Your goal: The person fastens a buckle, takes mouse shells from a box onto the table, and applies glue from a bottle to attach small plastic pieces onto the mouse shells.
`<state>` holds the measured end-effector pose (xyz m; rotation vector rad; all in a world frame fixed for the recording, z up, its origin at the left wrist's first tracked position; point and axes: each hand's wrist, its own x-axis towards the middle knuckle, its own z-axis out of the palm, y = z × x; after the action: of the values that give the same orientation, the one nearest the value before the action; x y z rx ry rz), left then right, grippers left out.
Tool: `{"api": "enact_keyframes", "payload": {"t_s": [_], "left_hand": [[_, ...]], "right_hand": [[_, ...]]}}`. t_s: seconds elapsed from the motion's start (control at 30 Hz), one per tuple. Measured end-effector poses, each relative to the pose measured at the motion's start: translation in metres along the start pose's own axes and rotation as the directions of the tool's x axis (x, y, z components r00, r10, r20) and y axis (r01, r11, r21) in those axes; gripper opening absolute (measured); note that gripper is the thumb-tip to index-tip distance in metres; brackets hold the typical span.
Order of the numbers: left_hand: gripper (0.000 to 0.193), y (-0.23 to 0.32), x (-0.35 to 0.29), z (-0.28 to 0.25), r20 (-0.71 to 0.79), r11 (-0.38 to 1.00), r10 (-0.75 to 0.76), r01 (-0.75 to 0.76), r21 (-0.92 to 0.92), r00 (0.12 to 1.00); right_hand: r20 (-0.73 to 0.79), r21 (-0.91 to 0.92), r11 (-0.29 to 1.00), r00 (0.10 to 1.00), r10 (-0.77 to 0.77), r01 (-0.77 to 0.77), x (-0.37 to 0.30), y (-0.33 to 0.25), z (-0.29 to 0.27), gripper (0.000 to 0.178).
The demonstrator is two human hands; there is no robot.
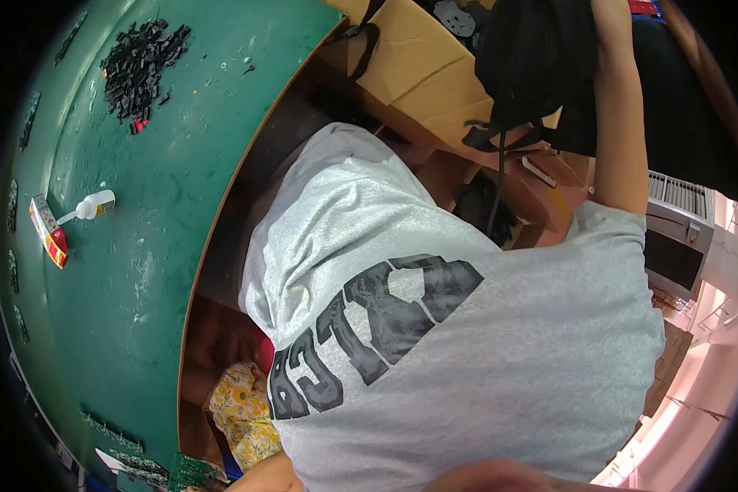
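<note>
My bare right arm reaches up at the upper right. Only a part of my right hand (612,11) shows at the top edge, beside a hanging black cloth item (537,66) with straps and a cord; its fingers are out of sight. I cannot tell whether the hand grips the cloth. At the bottom edge, my left forearm (266,476) comes in low. A sliver of my left hand (195,489) appears near the corner of the green tabletop (164,312), next to a small green board (190,472). The left fingers are mostly cut off.
A pile of small black parts (139,70) lies on the tabletop. A white squeeze bottle (96,204) stands beside a red and yellow box (50,231). Green strips line the table's rim. An open cardboard box (422,61) is at the top; yellow floral cloth (242,410) hangs below the table edge.
</note>
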<state>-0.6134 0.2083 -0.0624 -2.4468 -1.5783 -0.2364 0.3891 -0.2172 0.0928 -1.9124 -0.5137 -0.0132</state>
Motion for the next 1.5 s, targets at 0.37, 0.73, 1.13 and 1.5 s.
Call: {"api": "enact_keyframes", "payload": {"t_s": [0.37, 0.73, 1.13, 1.5], "left_hand": [[0.034, 0.046, -0.043, -0.022, -0.116, 0.988, -0.081, 0.064, -0.141, 0.99], [0.044, 0.131, -0.075, -0.082, -0.276, 0.952, -0.239, 0.169, -0.253, 0.931], [0.025, 0.115, -0.108, -0.091, 0.126, 0.931, -0.265, 0.22, 0.293, 0.956], [0.012, 0.093, -0.096, -0.046, 0.276, 0.925, 0.299, -0.348, 0.149, 0.913]], "right_hand": [[0.348, 0.505, 0.742, 0.891, 0.293, -0.441, -0.043, 0.137, -0.078, 0.032], [0.65, 0.455, 0.496, 0.657, 0.382, -0.739, -0.161, 0.162, -0.043, 0.032], [0.902, -0.405, 0.35, -0.308, 0.302, -0.845, -0.155, 0.091, 0.068, 0.067], [0.935, -0.345, 0.535, -0.331, 0.125, -0.771, -0.151, 0.051, 0.128, 0.037]]}}
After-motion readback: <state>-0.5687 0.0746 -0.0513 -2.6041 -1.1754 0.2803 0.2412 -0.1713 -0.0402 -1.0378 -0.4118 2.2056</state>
